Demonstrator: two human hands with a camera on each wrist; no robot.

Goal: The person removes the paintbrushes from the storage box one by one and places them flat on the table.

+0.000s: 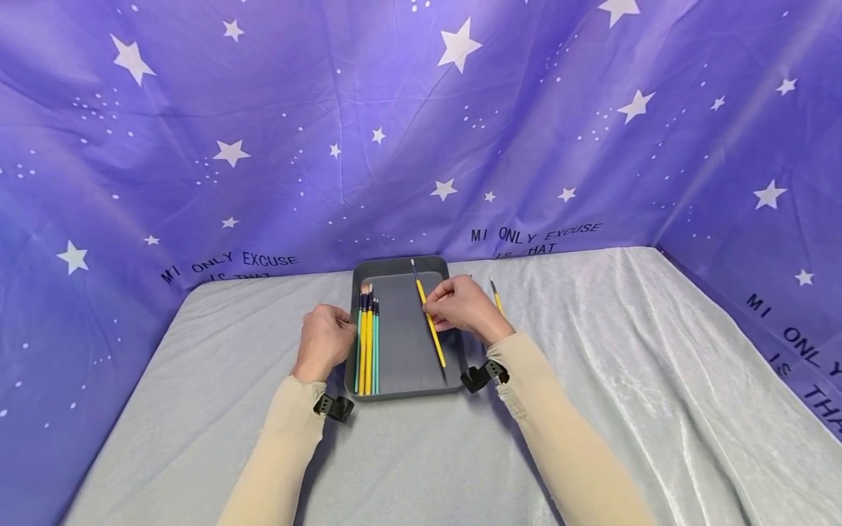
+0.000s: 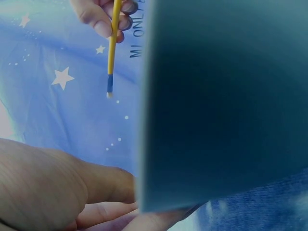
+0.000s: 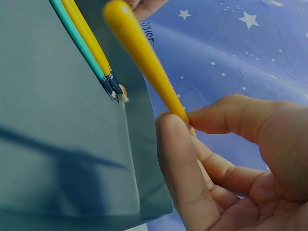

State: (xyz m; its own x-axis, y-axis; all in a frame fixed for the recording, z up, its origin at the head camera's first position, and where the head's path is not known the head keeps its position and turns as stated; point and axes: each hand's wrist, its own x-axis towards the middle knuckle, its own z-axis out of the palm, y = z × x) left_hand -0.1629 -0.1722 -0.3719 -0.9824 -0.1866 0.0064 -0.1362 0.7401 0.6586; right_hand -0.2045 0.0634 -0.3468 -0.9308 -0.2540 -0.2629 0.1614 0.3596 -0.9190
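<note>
My right hand (image 1: 465, 307) pinches a yellow paintbrush (image 1: 437, 342) between thumb and fingers, over the right part of a dark grey tray (image 1: 404, 365). The brush slants, its pale bristle tip pointing to the far side. In the right wrist view, the rounded yellow handle end (image 3: 122, 17) rises toward the camera. My left hand (image 1: 324, 337) grips the tray's left wall, thumb on one side and fingers partly hidden behind it in the left wrist view. Several yellow and teal paintbrushes (image 1: 368, 351) lie side by side along the tray's left side, bristles away from me.
Another yellow paintbrush (image 1: 497, 296) lies on the table right of the tray, partly hidden by my right hand. A pale grey cloth (image 1: 618, 365) with folds covers the table. Behind it hangs a purple curtain (image 1: 395, 88) with white stars.
</note>
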